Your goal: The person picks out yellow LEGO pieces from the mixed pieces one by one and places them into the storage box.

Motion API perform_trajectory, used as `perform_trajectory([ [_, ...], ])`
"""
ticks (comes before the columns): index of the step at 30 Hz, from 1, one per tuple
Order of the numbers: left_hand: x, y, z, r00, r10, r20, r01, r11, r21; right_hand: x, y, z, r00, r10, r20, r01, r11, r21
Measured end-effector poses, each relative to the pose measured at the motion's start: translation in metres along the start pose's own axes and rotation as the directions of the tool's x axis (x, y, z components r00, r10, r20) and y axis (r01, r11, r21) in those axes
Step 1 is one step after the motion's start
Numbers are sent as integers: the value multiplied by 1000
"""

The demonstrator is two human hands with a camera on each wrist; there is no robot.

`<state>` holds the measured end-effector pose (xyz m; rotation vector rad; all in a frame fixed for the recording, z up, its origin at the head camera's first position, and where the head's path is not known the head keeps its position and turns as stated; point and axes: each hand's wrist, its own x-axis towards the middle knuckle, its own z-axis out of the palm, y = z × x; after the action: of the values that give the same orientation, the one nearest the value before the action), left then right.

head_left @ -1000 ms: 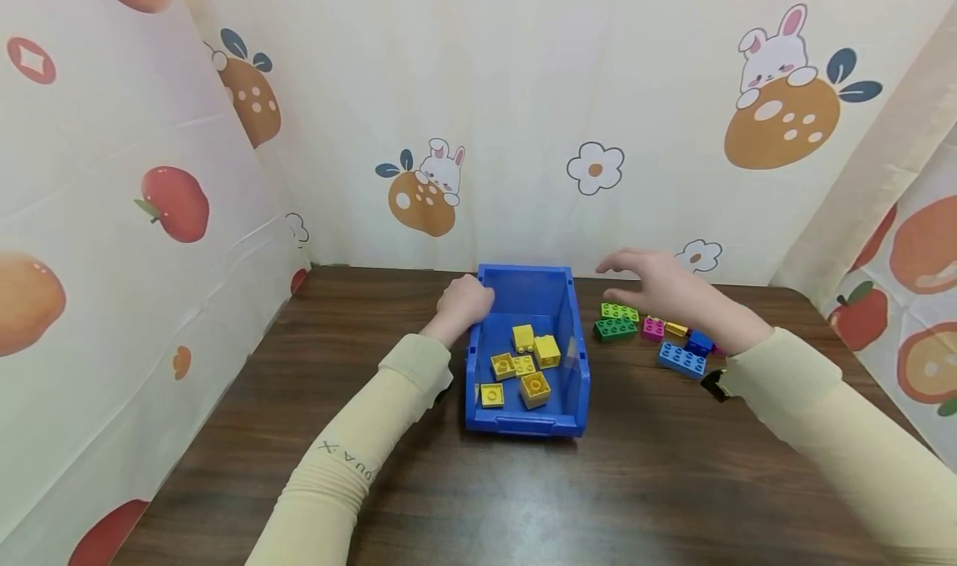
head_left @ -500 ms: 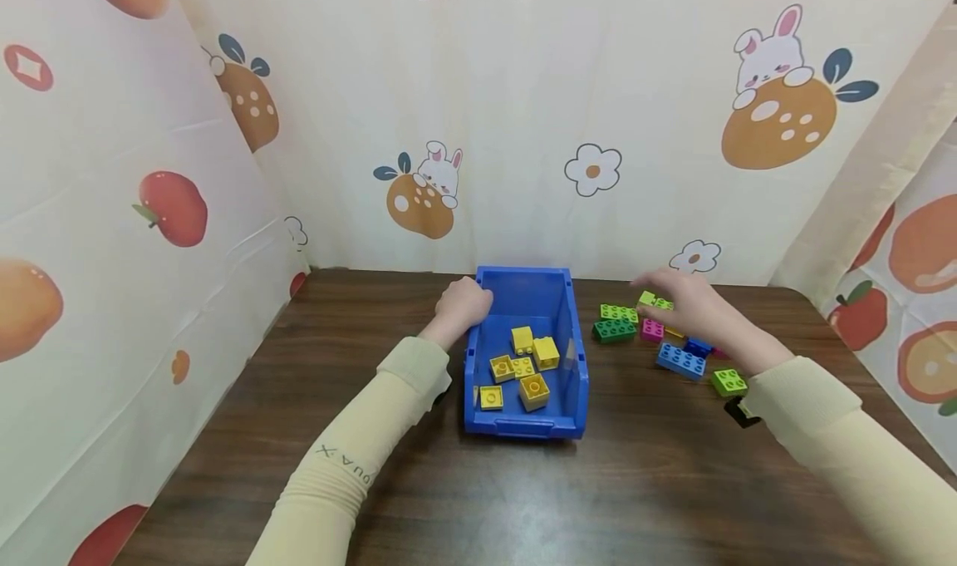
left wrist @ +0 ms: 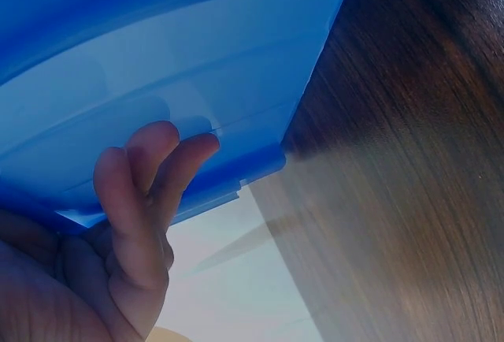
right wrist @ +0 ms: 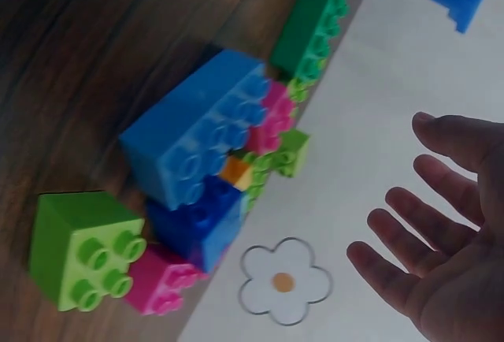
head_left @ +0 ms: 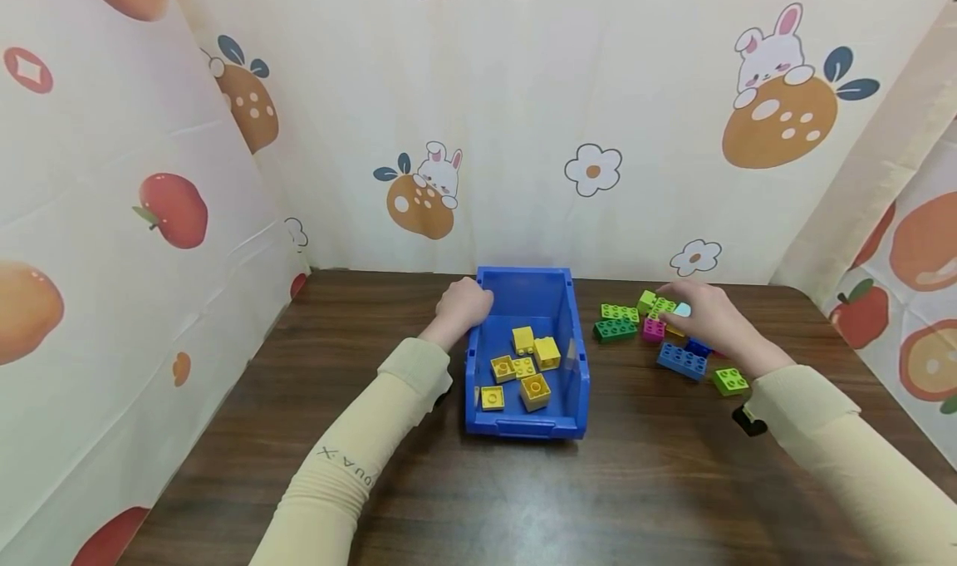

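My left hand [head_left: 463,302] grips the left rim of a blue plastic bin [head_left: 523,428]; in the left wrist view its fingers [left wrist: 126,208] curl against the bin's wall. Several yellow toy bricks [head_left: 547,353] lie inside the bin. My right hand [head_left: 706,315] hovers over a cluster of bricks to the bin's right, its fingers parted and holding nothing in the right wrist view. Beneath and around it are lime bricks [head_left: 662,307], a magenta brick [head_left: 654,329], a blue brick [head_left: 682,361] and a dark blue brick [right wrist: 197,220]. The hand partly hides a yellow brick [head_left: 674,331].
A dark green brick [head_left: 615,329] and a light green one [head_left: 619,312] lie between bin and cluster. A separate lime brick [head_left: 730,381] sits nearer the right sleeve. Behind the brown table [head_left: 553,499] hangs a printed curtain [head_left: 523,117].
My right hand has moved right and lowered over the bricks, uncovering lime bricks and a pale blue one. The left hand keeps its grip on the bin, which stays in place.
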<state>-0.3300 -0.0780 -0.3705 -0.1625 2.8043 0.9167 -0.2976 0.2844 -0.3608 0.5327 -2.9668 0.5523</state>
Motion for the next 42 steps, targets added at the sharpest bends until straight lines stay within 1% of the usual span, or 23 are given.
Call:
perform_trajectory([
  [6, 0, 1, -1, 1000, -5, 4, 5, 1000, -6, 3, 16, 8, 997, 63, 35, -64, 998, 8],
  [10, 0, 2, -2, 1000, -1, -2, 1, 1000, 1, 3, 26, 16, 990, 109, 86, -110, 994, 5],
  [13, 0, 2, -2, 1000, 2, -5, -2, 1000, 6, 4, 32, 22, 986, 130, 107, -131, 991, -5],
  [23, 1, 2, -1, 1000, 1, -3, -1, 1000, 8, 10, 46, 33, 991, 115, 69, -113, 993, -35],
  [28, 2, 3, -1, 1000, 0, 0, 0, 1000, 1, 13, 51, 35, 989, 124, 87, -119, 991, -55],
  [35, 2, 1, 0, 1000, -2, 2, 2, 1000, 0, 19, 53, 37, 983, 135, 123, -127, 989, -70],
  [38, 2, 0, 0, 1000, 0, 3, 0, 1000, -3, 22, 53, 38, 983, 133, 125, -122, 988, -92],
  [42, 2, -1, 0, 1000, 4, 3, -4, 1000, -2, 25, 54, 40, 985, 123, 122, -105, 984, -145],
])
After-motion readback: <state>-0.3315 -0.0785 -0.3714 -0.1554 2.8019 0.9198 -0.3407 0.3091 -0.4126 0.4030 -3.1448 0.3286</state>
